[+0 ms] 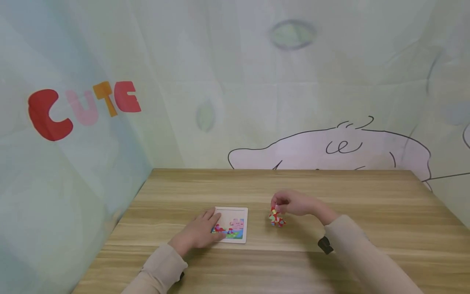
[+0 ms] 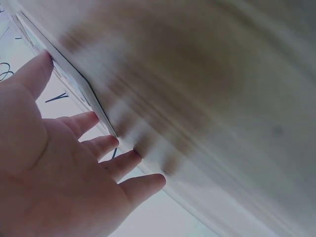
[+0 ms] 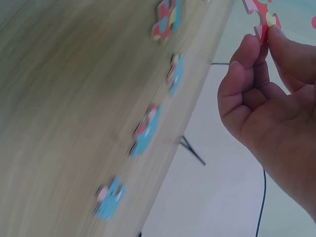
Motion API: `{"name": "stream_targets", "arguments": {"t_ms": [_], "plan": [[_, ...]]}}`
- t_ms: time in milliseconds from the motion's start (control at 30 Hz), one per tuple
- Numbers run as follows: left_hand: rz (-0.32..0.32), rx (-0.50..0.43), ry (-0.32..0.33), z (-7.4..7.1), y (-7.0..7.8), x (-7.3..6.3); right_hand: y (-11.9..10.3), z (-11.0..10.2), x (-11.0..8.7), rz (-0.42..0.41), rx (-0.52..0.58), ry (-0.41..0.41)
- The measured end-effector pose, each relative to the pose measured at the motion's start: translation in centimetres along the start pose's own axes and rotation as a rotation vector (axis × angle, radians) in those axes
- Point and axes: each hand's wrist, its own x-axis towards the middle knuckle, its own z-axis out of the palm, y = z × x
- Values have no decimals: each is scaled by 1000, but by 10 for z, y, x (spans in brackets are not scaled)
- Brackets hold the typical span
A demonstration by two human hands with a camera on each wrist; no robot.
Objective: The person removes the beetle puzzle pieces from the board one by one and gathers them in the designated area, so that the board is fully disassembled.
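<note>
My left hand (image 1: 200, 230) lies with its fingers spread over the left side of a white-framed puzzle board (image 1: 245, 226). In the left wrist view its straight fingers and thumb reach along the frame's edge (image 2: 91, 96). Pink and red pieces with a blue and green strip show inside the frame, partly hidden by that hand. To the board's right, my right hand (image 1: 295, 203) pinches a red, pink and yellow puzzle piece (image 3: 263, 19) between thumb and fingers. Below those fingers, in the head view, more red patterned puzzle pieces (image 1: 280, 222) show.
On the wooden table (image 1: 205, 185), the right wrist view shows several loose pieces in a row, including a blue-edged one (image 3: 146, 131) and a blue and pink one (image 3: 109, 200). A printed cloth backdrop (image 1: 176, 81) rises behind the table's far edge and along its left side.
</note>
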Motion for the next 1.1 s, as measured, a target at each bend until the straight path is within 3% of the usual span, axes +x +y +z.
{"name": "stream_targets", "arguments": {"t_ms": [267,467,1100], "plan": [[0,-2,-2,-2,2,-2,17,-12,-23,87,-11,18],[-4,4,-2,-2,2,-1,26,-15,-33,109,-26,19],[-6,4,-6,-1,1,-1,38,-12,-35,247,-23,-19]]}}
